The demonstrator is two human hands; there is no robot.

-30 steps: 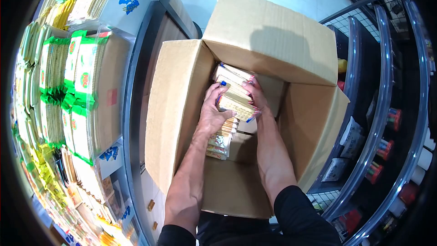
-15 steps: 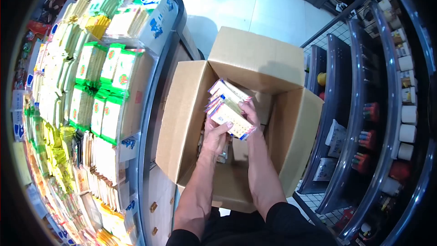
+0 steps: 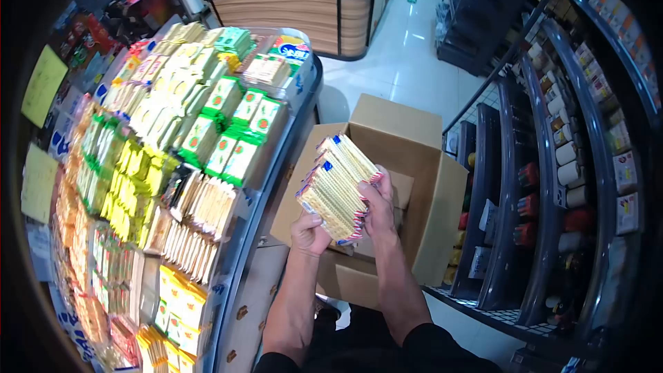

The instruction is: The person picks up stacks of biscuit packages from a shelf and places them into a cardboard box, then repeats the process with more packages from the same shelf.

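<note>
A row of thin wrapped cracker packets (image 3: pixel 336 190), pale yellow with red and blue edges, is held between my two hands above an open cardboard box (image 3: pixel 442 200). My left hand (image 3: pixel 310 234) grips the near left end of the row, thumb on the front packet. My right hand (image 3: pixel 378 205) closes around the right side, with the thumb pressed across the packets' edges. The packets stand face to face in a slanted stack. The stack and my hands partly hide the inside of the box.
On my left, a display counter (image 3: pixel 259 211) carries rows of packaged snacks, including green-ended packets (image 3: pixel 238 155) and yellow packets (image 3: pixel 138 176). Dark shelves (image 3: pixel 507 200) with goods line the right. A wood-sided display (image 3: pixel 283 21) stands beyond the tiled floor (image 3: pixel 387 72).
The packets have risen from inside the box and now sit lined up in a longer, neater row between my hands. The view has tilted up and turned toward the counter.
</note>
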